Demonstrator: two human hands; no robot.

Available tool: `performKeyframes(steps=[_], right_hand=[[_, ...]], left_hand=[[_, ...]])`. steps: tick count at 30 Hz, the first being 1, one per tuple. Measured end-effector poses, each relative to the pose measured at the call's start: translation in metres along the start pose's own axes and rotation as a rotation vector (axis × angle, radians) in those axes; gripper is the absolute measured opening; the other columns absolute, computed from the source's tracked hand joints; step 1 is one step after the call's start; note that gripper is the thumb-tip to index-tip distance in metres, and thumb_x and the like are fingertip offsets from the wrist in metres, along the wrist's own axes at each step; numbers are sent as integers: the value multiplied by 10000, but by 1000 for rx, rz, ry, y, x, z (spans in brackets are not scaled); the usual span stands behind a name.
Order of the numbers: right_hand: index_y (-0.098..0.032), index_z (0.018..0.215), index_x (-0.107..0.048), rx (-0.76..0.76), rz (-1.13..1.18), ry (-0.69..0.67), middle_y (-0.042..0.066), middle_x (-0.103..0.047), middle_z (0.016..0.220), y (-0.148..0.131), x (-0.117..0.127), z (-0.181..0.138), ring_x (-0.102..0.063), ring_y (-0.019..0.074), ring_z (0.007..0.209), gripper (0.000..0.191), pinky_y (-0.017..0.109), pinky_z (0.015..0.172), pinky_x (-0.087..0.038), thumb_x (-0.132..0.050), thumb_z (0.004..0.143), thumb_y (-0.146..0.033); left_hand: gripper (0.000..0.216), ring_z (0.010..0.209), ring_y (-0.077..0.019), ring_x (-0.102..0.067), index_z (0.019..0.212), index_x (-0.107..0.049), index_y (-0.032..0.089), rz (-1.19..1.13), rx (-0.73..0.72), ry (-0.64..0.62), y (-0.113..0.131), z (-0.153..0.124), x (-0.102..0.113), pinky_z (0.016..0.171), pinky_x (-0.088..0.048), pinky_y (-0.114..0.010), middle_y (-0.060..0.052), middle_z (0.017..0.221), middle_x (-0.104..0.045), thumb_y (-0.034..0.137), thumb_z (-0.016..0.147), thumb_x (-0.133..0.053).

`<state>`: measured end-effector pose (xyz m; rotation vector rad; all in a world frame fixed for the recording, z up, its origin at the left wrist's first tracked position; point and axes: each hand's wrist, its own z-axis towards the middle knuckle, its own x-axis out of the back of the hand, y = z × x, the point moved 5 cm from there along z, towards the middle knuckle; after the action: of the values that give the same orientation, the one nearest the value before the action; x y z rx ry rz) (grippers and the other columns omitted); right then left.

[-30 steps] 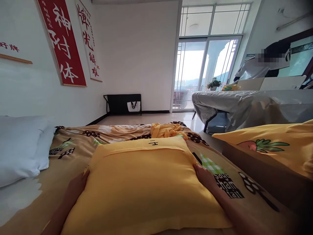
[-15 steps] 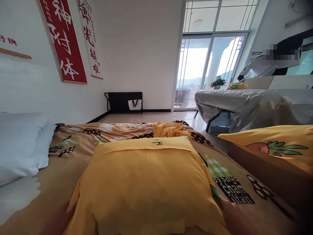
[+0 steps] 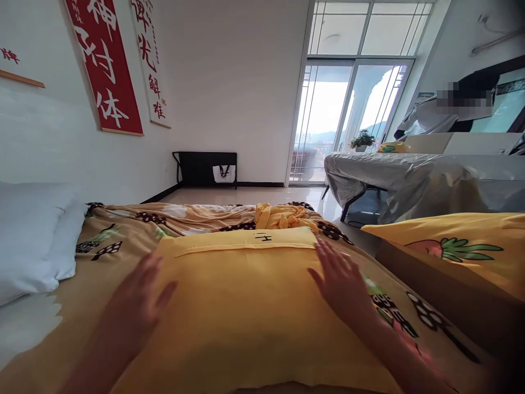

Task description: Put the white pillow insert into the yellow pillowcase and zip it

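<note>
A yellow pillow (image 3: 246,306) lies flat on the bed in front of me. My left hand (image 3: 133,306) rests on its left side with the fingers stretched out. My right hand (image 3: 342,282) lies flat on its right side, fingers spread. Neither hand holds anything. Beyond the pillow a crumpled yellow cloth (image 3: 283,216) sits on the patterned tan blanket (image 3: 123,235).
A white pillow (image 3: 33,235) lies at the left by the wall. A second yellow pillow with a carrot print (image 3: 459,246) sits at the right on a brown box. Further right stands a table under grey plastic (image 3: 410,175), with a person (image 3: 435,115) behind it.
Both hands left the pillow's sides, dropped out of view, and now lie flat on top of it. The pillow looks flatter.
</note>
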<state>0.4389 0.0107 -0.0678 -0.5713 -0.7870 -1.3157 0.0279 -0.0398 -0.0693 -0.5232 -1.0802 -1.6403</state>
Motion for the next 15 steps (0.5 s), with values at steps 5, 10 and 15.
performKeyframes(steps=[5, 10, 15], right_hand=[[-170, 1460, -244, 145, 297, -100, 68, -241, 1511, -121, -30, 64, -169, 235, 1402, 583, 433, 1113, -137, -199, 952, -451], [-210, 1421, -340, 239, 387, -236, 80, -312, 1482, -156, -89, 42, -237, 200, 1383, 523, 412, 1109, -173, -166, 969, -406], [-198, 1427, -321, 184, 355, -271, 82, -286, 1494, -118, -85, 40, -213, 205, 1390, 589, 462, 1121, -115, -191, 946, -510]], left_hand=[[530, 1406, -226, -181, 1437, -277, 175, 113, -287, -126, 119, 66, -80, 1136, -141, -481, -56, 1515, -243, 290, 921, -248], [488, 1370, -228, -286, 1376, -412, 209, 167, -279, -192, 107, 49, -146, 1118, -204, -491, -71, 1472, -336, 304, 928, -245], [510, 1373, -228, -278, 1388, -387, 260, 194, -148, -186, 74, 47, -125, 1119, -187, -497, -58, 1479, -323, 438, 922, -279]])
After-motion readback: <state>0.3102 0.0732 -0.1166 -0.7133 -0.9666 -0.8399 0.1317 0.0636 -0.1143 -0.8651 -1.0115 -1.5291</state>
